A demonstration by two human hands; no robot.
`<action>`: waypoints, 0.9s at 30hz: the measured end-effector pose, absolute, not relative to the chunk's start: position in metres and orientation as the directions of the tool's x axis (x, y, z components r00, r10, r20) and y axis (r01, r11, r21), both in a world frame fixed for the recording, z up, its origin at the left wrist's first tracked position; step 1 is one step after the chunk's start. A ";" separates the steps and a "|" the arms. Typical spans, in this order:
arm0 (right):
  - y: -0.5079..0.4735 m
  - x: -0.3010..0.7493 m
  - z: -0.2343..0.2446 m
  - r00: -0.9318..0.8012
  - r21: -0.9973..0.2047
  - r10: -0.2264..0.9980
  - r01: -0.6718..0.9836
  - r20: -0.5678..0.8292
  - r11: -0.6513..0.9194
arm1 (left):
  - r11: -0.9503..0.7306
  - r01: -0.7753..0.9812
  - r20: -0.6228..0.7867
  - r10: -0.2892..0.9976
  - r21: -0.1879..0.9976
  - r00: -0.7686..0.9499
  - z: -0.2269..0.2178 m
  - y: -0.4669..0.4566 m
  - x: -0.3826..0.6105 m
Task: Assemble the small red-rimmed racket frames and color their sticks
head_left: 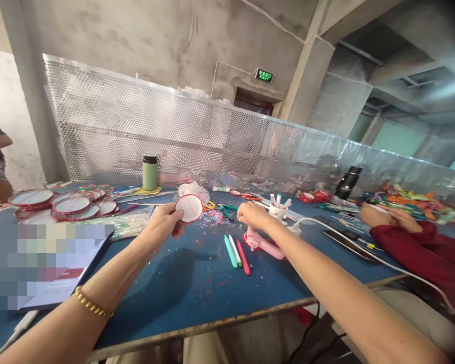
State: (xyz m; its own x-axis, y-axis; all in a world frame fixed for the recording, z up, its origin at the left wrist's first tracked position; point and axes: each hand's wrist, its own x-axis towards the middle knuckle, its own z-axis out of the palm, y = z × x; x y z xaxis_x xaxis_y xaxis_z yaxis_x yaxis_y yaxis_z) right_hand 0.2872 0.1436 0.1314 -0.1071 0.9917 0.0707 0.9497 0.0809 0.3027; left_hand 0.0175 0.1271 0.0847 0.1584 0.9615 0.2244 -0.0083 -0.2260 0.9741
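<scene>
Below the right hand (253, 214) — grip unclear — a low sweep could knock the pink device (266, 246); left hand (166, 220) pinches a red-rimmed disc (188, 208).

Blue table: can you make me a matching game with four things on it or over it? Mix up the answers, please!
Things
1. Green bottle
2. Round disc with a red rim
3. Three markers
4. White cup

Where or how
A. Lying flat, side by side
B. Has things poking out of the top
C. Held in the left hand
D. Standing on something yellow

Pairs: 1-D, 2-C, 3-A, 4-B
</scene>
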 end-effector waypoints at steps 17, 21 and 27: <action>0.182 0.293 0.116 0.012 0.406 0.998 0.914 -0.066 0.016 | -0.231 0.005 0.224 0.951 0.973 0.212 0.087 0.125 0.019; 0.177 0.286 0.121 -0.044 0.406 0.999 0.913 0.025 0.030 | -0.226 0.024 0.216 0.955 0.974 0.203 0.090 0.123 0.019; 0.171 0.263 0.124 -0.190 0.394 0.981 0.905 0.036 0.161 | -0.232 0.056 0.216 0.953 0.971 0.213 0.091 0.120 0.019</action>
